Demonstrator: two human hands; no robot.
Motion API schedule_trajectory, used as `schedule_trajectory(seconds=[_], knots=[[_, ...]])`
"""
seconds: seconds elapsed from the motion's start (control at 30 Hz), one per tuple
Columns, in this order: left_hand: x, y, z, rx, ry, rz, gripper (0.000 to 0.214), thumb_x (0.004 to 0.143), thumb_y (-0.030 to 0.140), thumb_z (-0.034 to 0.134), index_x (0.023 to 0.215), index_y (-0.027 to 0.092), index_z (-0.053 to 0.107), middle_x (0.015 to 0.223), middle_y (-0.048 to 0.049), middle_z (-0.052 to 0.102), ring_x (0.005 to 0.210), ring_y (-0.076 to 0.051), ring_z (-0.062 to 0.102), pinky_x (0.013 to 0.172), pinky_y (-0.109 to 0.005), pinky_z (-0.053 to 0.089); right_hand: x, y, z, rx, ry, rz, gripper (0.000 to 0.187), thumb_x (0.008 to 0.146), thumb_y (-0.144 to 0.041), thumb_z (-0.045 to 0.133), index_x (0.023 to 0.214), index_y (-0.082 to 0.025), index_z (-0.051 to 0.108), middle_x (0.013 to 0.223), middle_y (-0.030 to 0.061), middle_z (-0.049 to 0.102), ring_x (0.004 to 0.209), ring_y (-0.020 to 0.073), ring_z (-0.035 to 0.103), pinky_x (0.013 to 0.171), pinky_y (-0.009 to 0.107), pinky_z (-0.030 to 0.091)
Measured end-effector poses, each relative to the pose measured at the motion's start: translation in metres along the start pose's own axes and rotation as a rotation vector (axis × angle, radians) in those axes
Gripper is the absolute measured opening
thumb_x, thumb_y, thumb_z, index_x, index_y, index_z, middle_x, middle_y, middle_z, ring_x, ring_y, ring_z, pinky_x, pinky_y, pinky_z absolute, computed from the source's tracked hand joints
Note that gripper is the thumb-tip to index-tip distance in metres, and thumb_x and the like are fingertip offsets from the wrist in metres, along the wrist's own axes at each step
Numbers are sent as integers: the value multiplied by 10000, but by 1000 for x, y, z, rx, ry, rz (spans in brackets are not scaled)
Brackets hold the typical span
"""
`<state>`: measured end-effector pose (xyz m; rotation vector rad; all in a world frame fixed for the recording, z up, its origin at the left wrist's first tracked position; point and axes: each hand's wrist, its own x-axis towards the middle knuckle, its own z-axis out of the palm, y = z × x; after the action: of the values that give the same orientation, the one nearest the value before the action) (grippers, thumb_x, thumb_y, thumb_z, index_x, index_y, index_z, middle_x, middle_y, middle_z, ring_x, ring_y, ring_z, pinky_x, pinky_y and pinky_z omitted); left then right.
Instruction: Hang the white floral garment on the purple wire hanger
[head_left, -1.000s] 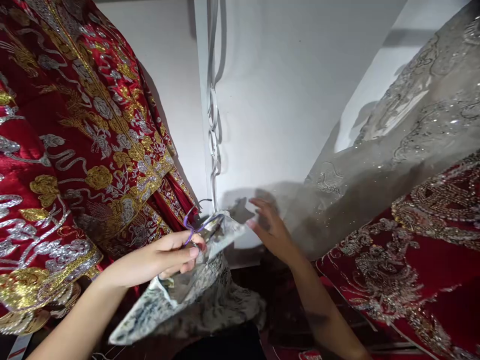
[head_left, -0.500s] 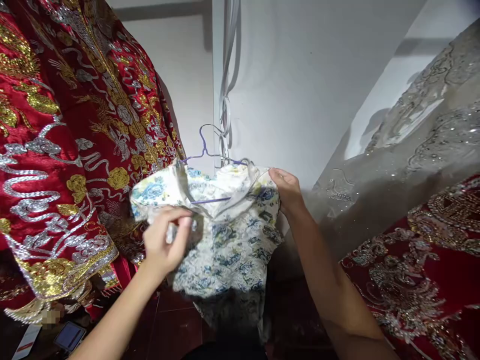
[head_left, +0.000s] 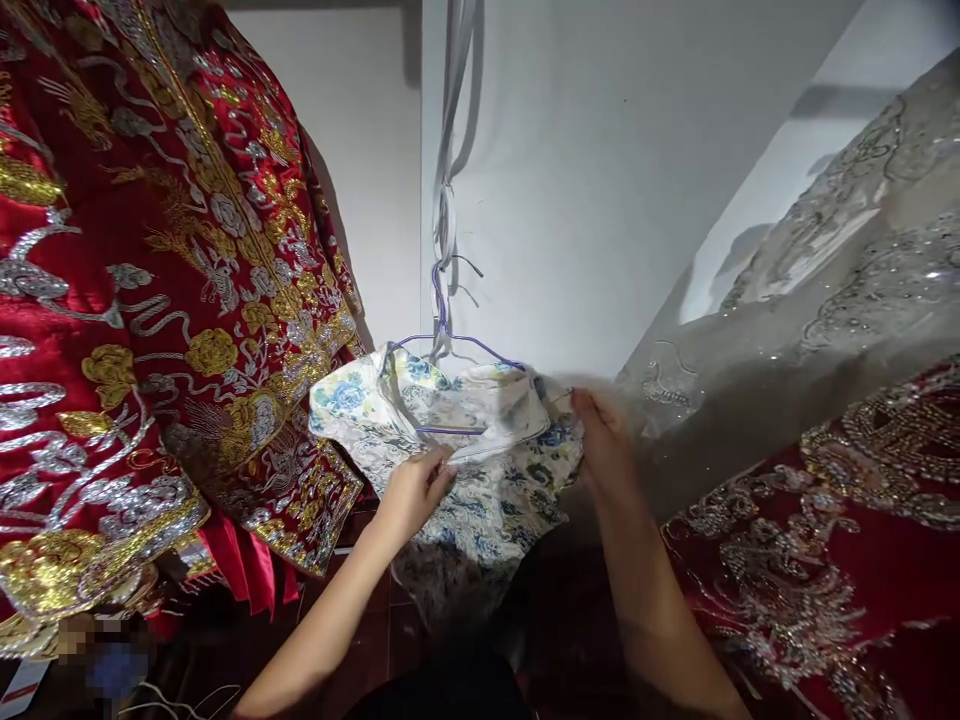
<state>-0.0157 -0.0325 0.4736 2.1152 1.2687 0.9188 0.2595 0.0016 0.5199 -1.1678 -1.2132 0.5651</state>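
Note:
A white floral dress (head_left: 480, 515) with blue and yellow-green flowers hangs on a thin purple hanger (head_left: 487, 348) in front of me. The hanger's hook overlaps a white looped strap (head_left: 447, 225) by the wall; whether it is hooked there I cannot tell. My left hand (head_left: 415, 492) pinches the front of the neckline, thumb and fingers closed on the fabric. At the right shoulder my right hand (head_left: 606, 435), somewhat blurred, is closed on the fabric edge. Shadow darkens the lower part of the dress.
A red jacket (head_left: 225, 250) with gold and silver embroidery hangs close on the left. Pale beaded tulle (head_left: 840, 270) and a red beaded garment (head_left: 862, 560) crowd the right. A white wall (head_left: 600, 180) stands behind. Thin white cables (head_left: 176, 700) lie at bottom left.
The dress and hanger have shifted right and slightly down, with the hook turned. My left hand has moved right along the neckline; my right hand has moved right and down with the shoulder.

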Motion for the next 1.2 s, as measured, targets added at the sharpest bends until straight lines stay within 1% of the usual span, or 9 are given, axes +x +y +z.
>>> schedule_trajectory(seconds=[0.27,0.3,0.37,0.43,0.5,0.7,0.97,1.07,1.2], knots=[[-41,8,7,-361,-26,-56,322,1015,397,355,969,231,628,808,-66,638,784,-231,610,793,-368,457,-80,5,24,-150,638,-113,220,869,-390,623,1034,-249,587,1099,94,607,1055,268,574,950,425,467],[-44,10,8,-426,-19,-68,305,1011,401,372,1035,230,624,806,-64,643,788,-231,615,803,-374,463,-95,6,28,-170,584,-128,158,873,-344,612,999,-252,588,1046,84,611,1015,266,583,939,436,471],[-48,16,10,-586,-26,-96,278,996,404,427,1170,235,562,829,-57,666,763,-220,635,794,-377,480,-123,8,40,-176,177,-115,53,865,-256,578,915,-258,596,920,61,634,909,257,615,870,435,505],[-48,25,14,-764,-61,-133,253,975,402,488,1178,251,473,862,-43,694,662,-188,646,710,-349,492,-143,11,55,-158,-248,-49,157,817,-202,589,957,-272,604,873,43,666,840,249,646,786,407,540],[-46,35,17,-899,-91,-167,217,956,392,534,1066,261,400,858,-19,709,544,-147,626,600,-297,460,-152,14,72,-133,-427,17,304,776,-175,598,1063,-275,590,860,34,687,791,237,662,715,367,552],[-17,53,2,-1056,74,-175,345,908,319,604,898,257,264,687,53,671,446,-125,608,463,-218,391,-142,26,100,-202,-308,22,101,871,-220,496,842,-202,591,677,24,620,593,160,564,573,261,426],[51,105,-116,-941,501,428,307,842,119,615,959,270,375,738,31,691,516,-116,629,491,-217,459,-167,51,100,-329,-358,48,276,927,-349,504,704,-209,420,597,-25,459,542,124,431,541,241,280],[44,108,-130,-787,367,372,119,888,155,552,926,244,482,675,16,665,470,-115,592,442,-216,422,-171,43,97,-294,-342,104,287,927,-385,521,719,-213,422,583,-32,439,541,131,442,551,250,290],[28,69,-89,-454,-4,64,124,922,296,518,972,211,594,691,-19,680,513,-150,620,456,-243,423,-165,33,93,-239,-416,141,284,908,-364,550,705,-209,427,586,-30,468,547,128,452,559,252,303]])
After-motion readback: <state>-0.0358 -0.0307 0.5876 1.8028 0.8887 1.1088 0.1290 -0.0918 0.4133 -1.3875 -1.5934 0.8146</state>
